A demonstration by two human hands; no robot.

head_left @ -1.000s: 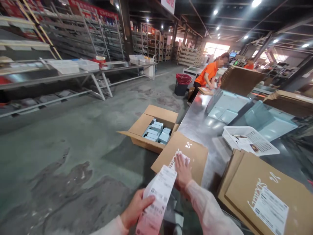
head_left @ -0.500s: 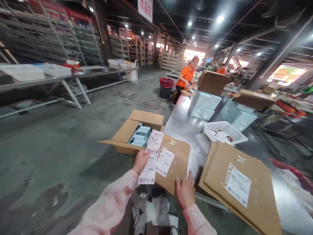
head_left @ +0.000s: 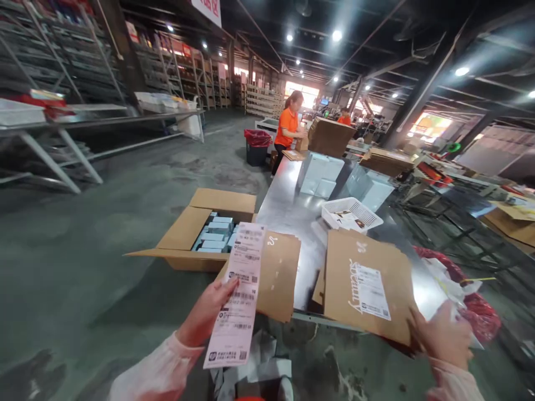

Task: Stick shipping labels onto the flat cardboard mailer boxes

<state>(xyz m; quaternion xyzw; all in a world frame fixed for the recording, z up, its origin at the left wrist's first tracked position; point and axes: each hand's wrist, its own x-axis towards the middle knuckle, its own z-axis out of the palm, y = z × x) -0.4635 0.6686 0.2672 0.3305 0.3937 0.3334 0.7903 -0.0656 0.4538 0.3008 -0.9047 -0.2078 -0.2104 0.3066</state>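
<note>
My left hand (head_left: 209, 312) pinches a long strip of printed labels (head_left: 238, 301), held up in front of a stack of flat cardboard mailers (head_left: 278, 273). My right hand (head_left: 445, 334), smeared by motion, is at the lower right edge of another mailer stack (head_left: 340, 273), whose top piece bears a white label (head_left: 373, 292) and white lettering. Whether its fingers grip that edge is unclear. Left of the strip, an open carton (head_left: 179, 228) holds several light blue boxes (head_left: 213, 236).
A metal table (head_left: 284, 189) carries a white basket (head_left: 353, 214) and light blue stacks (head_left: 321, 172) with cardboard on top. Beyond stands a person in orange (head_left: 287, 125) beside a lined bin (head_left: 257, 147). Red and white plastic bags (head_left: 480, 314) lie at right.
My right hand has moved from the left mailer stack to the right stack's edge. The label strip now sits nearer the camera, and the view has turned right.
</note>
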